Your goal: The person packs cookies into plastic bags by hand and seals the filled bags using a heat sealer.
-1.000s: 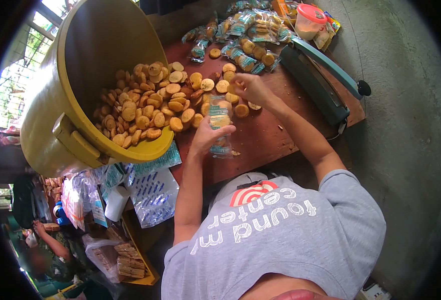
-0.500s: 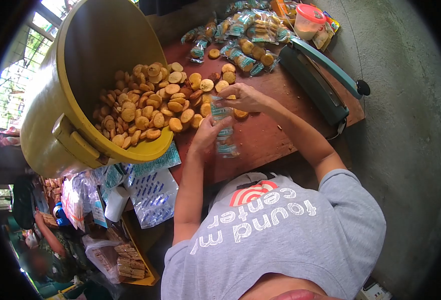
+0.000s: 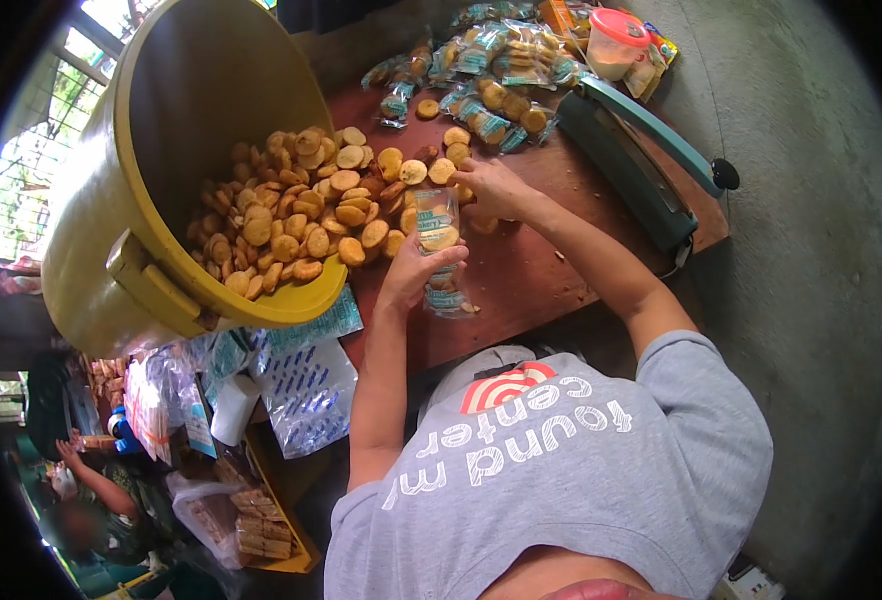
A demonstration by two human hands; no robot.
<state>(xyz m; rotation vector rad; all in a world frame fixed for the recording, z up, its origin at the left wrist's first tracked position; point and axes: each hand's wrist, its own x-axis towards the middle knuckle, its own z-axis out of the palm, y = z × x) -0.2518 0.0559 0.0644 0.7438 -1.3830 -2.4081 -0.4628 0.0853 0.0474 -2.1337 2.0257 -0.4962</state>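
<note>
My left hand (image 3: pixel 416 270) is closed around a clear plastic bag with teal print (image 3: pixel 437 215), held upright with a round cookie showing inside. My right hand (image 3: pixel 486 187) reaches among the cookies beside the bag, its fingers bent at a pale cookie (image 3: pixel 442 171); whether they grip it is hard to tell. Many round cookies (image 3: pixel 311 205) spill from a tipped yellow bucket (image 3: pixel 86 220) onto the reddish table (image 3: pixel 531 265). Under my left hand, more teal-printed plastic (image 3: pixel 446 300) lies on the table.
Filled cookie packs (image 3: pixel 506 60) are piled at the back. A green sealer (image 3: pixel 631 165) with a raised arm stands at the right, near a pink-lidded tub (image 3: pixel 616 45). Plastic bags (image 3: pixel 306 390) lie at the lower left. Another person (image 3: pixel 111 500) is at the far left.
My right hand has left the bag's mouth and moved up to the loose cookies. A cookie now shows in the bag's upper part. The other person's arm has shifted.
</note>
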